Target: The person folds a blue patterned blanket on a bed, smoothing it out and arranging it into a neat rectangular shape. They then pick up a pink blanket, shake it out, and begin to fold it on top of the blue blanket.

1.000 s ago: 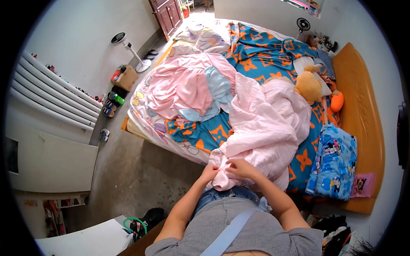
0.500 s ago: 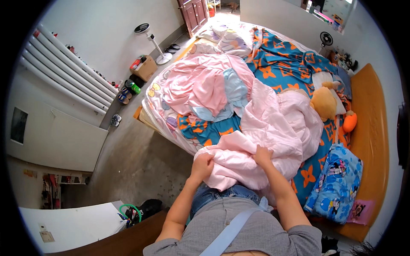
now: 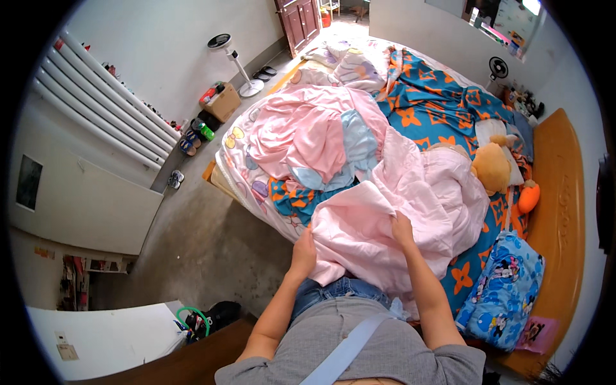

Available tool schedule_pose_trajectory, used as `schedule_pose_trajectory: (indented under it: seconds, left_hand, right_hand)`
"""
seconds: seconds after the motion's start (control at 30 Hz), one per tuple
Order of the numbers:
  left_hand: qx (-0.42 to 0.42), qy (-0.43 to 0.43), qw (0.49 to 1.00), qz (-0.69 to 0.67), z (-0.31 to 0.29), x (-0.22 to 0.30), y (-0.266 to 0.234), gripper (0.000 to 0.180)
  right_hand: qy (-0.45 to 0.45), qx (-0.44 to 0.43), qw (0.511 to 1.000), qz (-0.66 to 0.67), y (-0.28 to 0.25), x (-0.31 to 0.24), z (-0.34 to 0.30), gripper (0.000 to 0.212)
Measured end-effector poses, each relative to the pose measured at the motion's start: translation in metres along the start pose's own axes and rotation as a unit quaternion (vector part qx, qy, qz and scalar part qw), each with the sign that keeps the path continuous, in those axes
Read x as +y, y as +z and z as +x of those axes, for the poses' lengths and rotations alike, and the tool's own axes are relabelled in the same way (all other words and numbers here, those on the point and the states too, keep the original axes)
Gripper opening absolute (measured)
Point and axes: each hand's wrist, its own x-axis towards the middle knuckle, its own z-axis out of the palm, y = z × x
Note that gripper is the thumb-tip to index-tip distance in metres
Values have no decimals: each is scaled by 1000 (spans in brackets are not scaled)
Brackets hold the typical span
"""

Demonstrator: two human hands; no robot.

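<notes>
A pale pink quilt [image 3: 436,192] lies crumpled over the near right part of the bed, and its near edge is raised between my hands. My left hand [image 3: 304,250] is closed on the quilt's left corner, in front of the bed's near side. Further right, my right hand [image 3: 402,230] grips the same edge, fingers partly hidden by the cloth. Beyond the quilt lies a heap of darker pink cloth [image 3: 295,128] with a light blue piece [image 3: 359,144] on it. Under these shows a teal and orange patterned sheet [image 3: 417,106].
At the wooden headboard [image 3: 558,212] are an orange plush toy [image 3: 493,168], a small orange plush [image 3: 529,196] and a blue printed pillow [image 3: 504,289]. A standing fan [image 3: 240,70], a cardboard box [image 3: 222,102] and shoes [image 3: 189,143] line the left wall. A wooden edge [image 3: 186,353] is behind me.
Both hands keep hold of the quilt. Its near edge has been lifted and spread into a fold between them, with my right hand slightly further right and up. The view has shifted a little.
</notes>
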Motion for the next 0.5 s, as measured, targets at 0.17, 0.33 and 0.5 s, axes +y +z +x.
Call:
schedule_pose_trajectory:
  seconds: [0.17,0.33,0.5]
  left_hand:
    - [-37,56,996,63,62,9,-30,26]
    - [-44,160,979,118,146,-4,-68,20]
    - [-54,267,950,152,241,-15,-103,14]
  right_hand:
    - [10,117,973,200,0,-15,33,29]
    - [73,204,867,449,-4,-80,71,27]
    - [54,260,813,518,-12,-161,108,27]
